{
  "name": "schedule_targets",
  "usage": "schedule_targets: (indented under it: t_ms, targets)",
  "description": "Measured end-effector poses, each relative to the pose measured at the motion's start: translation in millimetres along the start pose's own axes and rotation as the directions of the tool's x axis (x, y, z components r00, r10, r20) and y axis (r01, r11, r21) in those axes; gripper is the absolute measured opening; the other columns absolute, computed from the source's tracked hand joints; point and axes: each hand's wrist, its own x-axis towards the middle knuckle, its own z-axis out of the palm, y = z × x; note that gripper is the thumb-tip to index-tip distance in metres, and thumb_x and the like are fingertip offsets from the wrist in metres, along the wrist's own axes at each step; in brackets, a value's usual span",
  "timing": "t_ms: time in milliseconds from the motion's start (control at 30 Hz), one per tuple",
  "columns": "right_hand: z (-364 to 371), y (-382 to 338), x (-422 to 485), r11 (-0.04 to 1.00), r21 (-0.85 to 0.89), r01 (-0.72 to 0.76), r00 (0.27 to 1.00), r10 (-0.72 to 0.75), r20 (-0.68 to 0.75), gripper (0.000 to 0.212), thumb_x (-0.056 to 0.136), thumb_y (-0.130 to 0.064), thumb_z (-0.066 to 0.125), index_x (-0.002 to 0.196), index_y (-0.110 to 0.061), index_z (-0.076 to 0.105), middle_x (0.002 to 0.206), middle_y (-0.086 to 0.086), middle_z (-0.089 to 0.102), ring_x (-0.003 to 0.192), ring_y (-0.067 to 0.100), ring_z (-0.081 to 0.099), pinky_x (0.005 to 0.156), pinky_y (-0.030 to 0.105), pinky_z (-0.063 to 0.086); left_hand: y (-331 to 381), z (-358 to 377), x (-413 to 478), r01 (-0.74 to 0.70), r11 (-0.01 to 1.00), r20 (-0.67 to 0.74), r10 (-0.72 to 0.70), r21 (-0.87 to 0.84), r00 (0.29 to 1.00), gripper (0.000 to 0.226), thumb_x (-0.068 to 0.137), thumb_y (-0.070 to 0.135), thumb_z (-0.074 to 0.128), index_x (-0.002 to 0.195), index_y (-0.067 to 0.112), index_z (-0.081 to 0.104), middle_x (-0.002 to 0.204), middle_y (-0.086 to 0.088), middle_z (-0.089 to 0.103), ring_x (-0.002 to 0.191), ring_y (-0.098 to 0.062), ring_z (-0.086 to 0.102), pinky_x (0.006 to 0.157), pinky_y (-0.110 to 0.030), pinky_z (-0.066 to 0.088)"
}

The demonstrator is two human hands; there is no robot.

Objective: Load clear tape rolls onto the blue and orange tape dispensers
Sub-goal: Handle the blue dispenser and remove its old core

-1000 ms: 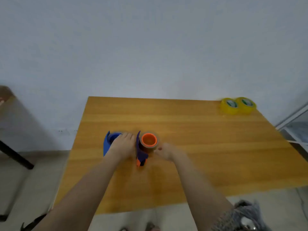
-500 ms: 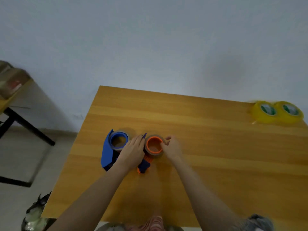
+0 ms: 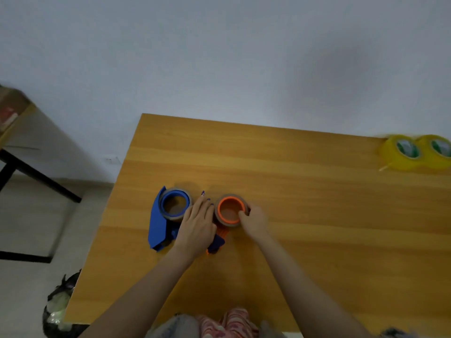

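A blue tape dispenser (image 3: 159,222) lies on the wooden table (image 3: 305,215) with a clear tape roll around its blue hub. Right of it stands the orange dispenser (image 3: 229,211), a clear roll around its orange hub and its purple handle poking out below my left hand. My left hand (image 3: 197,223) rests between the two dispensers, fingers straight, against the orange dispenser's left side. My right hand (image 3: 253,219) pinches the right rim of the roll on the orange hub.
Two yellowish tape rolls (image 3: 415,152) sit side by side at the table's far right corner. A black-legged table (image 3: 14,147) stands at the left, and a dark bag (image 3: 58,308) lies on the floor by the near left corner.
The view has tilted down and shifted. My right hand moved from beside the orange dispenser onto the roll's right rim. My left hand slid off the blue dispenser toward the orange one.
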Motion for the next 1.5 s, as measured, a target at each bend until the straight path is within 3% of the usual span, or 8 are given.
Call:
schedule_targets:
  t_ms: [100, 300, 467, 767, 900, 1133, 1333, 1500]
  targets:
    - [-0.8, 3.0, 0.5, 0.997, 0.073, -0.015, 1.000, 0.013, 0.019, 0.029, 0.095, -0.021, 0.048, 0.117, -0.007, 0.061, 0.112, 0.012, 0.066, 0.100, 0.027, 0.061, 0.083, 0.034, 0.049, 4.9, -2.3, 0.4, 0.066, 0.997, 0.018, -0.066, -0.035, 0.998, 0.039, 0.078, 0.025, 0.053, 0.109, 0.006, 0.068, 0.119, -0.007, 0.066, 0.126, -0.026, 0.051, 0.096, -0.042, 0.047]
    - [-4.9, -0.1, 3.8, 0.969, 0.233, -0.084, 0.995, 0.094, -0.029, 0.031, 0.091, -0.016, 0.059, 0.119, -0.005, 0.063, 0.112, 0.011, 0.068, 0.099, 0.027, 0.066, 0.087, 0.041, 0.055, 14.3, -7.6, 5.0, 0.102, 0.984, 0.070, -0.092, -0.147, 0.993, 0.045, 0.094, 0.019, 0.033, 0.138, 0.008, 0.036, 0.152, -0.004, 0.028, 0.146, -0.020, 0.000, 0.117, -0.042, 0.005]
    - [-6.9, 0.5, 1.5, 0.941, 0.312, -0.132, 0.989, 0.145, -0.016, 0.026, 0.094, -0.019, 0.056, 0.113, -0.004, 0.064, 0.104, 0.012, 0.069, 0.077, 0.022, 0.065, 0.053, 0.030, 0.059, 13.8, -8.6, 4.2, 0.110, 0.957, 0.033, -0.105, -0.270, 0.994, 0.042, 0.091, 0.018, 0.038, 0.133, 0.010, 0.039, 0.146, -0.002, 0.033, 0.145, -0.018, 0.007, 0.115, -0.037, 0.009]
    - [-18.1, -5.5, -4.3, 0.877, 0.460, -0.139, 0.980, 0.188, -0.060, 0.024, 0.094, -0.024, 0.053, 0.105, -0.008, 0.067, 0.089, 0.008, 0.067, 0.071, 0.018, 0.064, 0.060, 0.039, 0.060, 18.2, -14.8, -0.7, 0.076, 0.896, -0.126, -0.144, -0.437, 0.981, 0.042, 0.079, 0.033, 0.031, 0.100, 0.006, 0.055, 0.105, -0.010, 0.059, 0.107, -0.028, 0.056, 0.094, -0.040, 0.038]
    - [-24.0, -11.5, -2.0, 0.856, 0.501, -0.126, 0.981, 0.182, -0.065, 0.021, 0.095, -0.026, 0.051, 0.099, -0.010, 0.064, 0.075, -0.001, 0.061, 0.065, 0.012, 0.060, 0.067, 0.043, 0.060, 12.5, -18.5, 3.5, 0.072, 0.868, -0.132, -0.155, -0.492, 0.979, 0.024, 0.083, 0.017, 0.044, 0.104, 0.008, 0.052, 0.106, -0.008, 0.055, 0.106, -0.027, 0.053, 0.093, -0.036, 0.035]
    - [-42.2, -33.1, 17.3, 0.827, 0.559, -0.052, 0.991, 0.114, -0.076, 0.024, 0.094, -0.027, 0.052, 0.094, -0.007, 0.064, 0.077, 0.004, 0.058, 0.075, 0.020, 0.061, 0.062, 0.038, 0.060, -0.3, -36.1, 23.1, 0.052, 0.819, -0.140, -0.160, -0.572, 0.977, 0.044, 0.095, 0.016, 0.043, 0.138, 0.008, 0.038, 0.142, -0.004, 0.040, 0.132, -0.020, 0.033, 0.108, -0.035, 0.026]
    - [-60.8, -57.3, 70.4, 0.674, 0.721, -0.159, 0.983, 0.173, 0.055, 0.012, 0.093, -0.019, 0.054, 0.086, -0.010, 0.057, 0.097, 0.012, 0.060, 0.088, 0.025, 0.063, 0.058, 0.030, 0.055, -15.2, -33.0, 19.0, 0.153, 0.787, -0.085, -0.252, -0.598, 0.964, 0.044, 0.094, 0.015, 0.045, 0.137, 0.010, 0.040, 0.145, -0.001, 0.037, 0.135, -0.017, 0.030, 0.109, -0.037, 0.023]
    - [-68.1, -73.9, 125.7, 0.699, 0.697, -0.158, 0.979, 0.205, 0.016, 0.017, 0.090, -0.013, 0.058, 0.102, -0.001, 0.056, 0.100, 0.014, 0.058, 0.089, 0.029, 0.062, 0.054, 0.030, 0.054, -32.6, -24.7, 9.2, 0.206, 0.794, -0.068, -0.296, -0.571, 0.953, 0.039, 0.090, 0.009, 0.051, 0.129, 0.008, 0.051, 0.143, -0.007, 0.041, 0.134, -0.025, 0.035, 0.106, -0.046, 0.027]
